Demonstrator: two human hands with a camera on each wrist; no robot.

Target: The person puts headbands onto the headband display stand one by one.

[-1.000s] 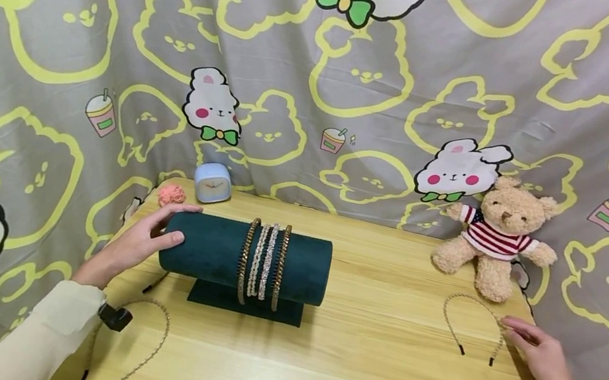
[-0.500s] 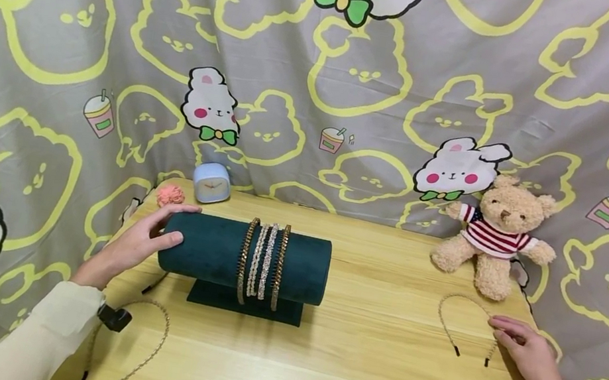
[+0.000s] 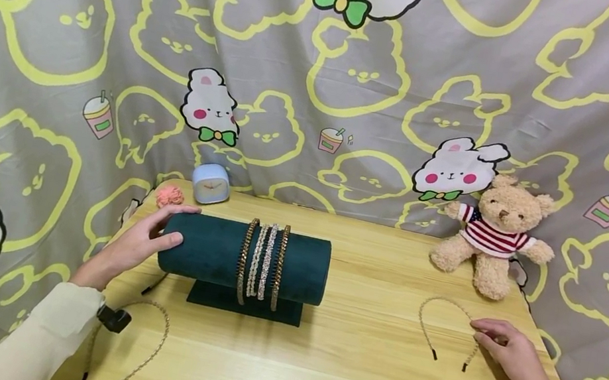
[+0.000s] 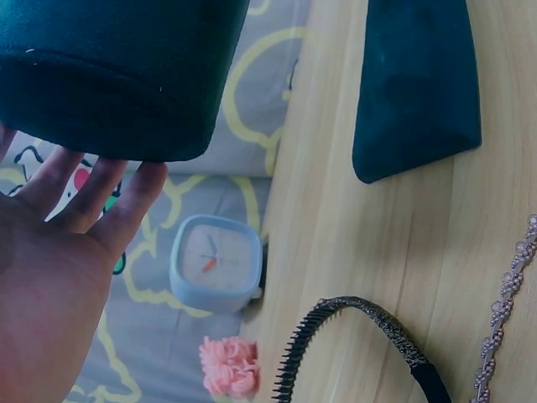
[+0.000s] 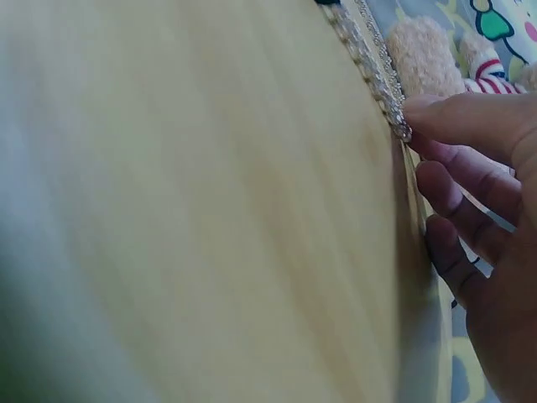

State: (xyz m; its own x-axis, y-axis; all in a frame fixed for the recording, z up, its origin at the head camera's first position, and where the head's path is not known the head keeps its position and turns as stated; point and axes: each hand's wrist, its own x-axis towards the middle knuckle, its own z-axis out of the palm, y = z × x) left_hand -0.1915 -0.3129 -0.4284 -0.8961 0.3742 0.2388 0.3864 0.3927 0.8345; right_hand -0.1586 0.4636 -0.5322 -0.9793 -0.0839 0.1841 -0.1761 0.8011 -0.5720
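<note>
My left hand (image 3: 138,243) holds the left end of a dark green velvet headband display stand (image 3: 204,247), thumb on the near side and fingers over the top. Round the middle of its roll sit a gold-brown headband (image 3: 279,270), a silver glittery headband (image 3: 265,271) and others. At the right, my right hand (image 3: 513,353) pinches a thin beaded headband (image 3: 446,300) by its side between thumb and fingers; in the right wrist view this headband (image 5: 369,59) ends at the fingertips. Its black tips point toward me, close over the table.
Another beaded headband (image 3: 166,328) lies by the left forearm. A dark toothed headband (image 4: 361,305) lies behind it, mostly hidden in the head view. At the back are a pink scrunchie (image 3: 170,196), a blue clock (image 3: 211,184) and a teddy bear (image 3: 496,239) against the curtain (image 3: 364,193).
My right hand has moved left and slightly toward me, carrying the beaded headband away from the table's right edge. The left hand and the stand have stayed in place.
</note>
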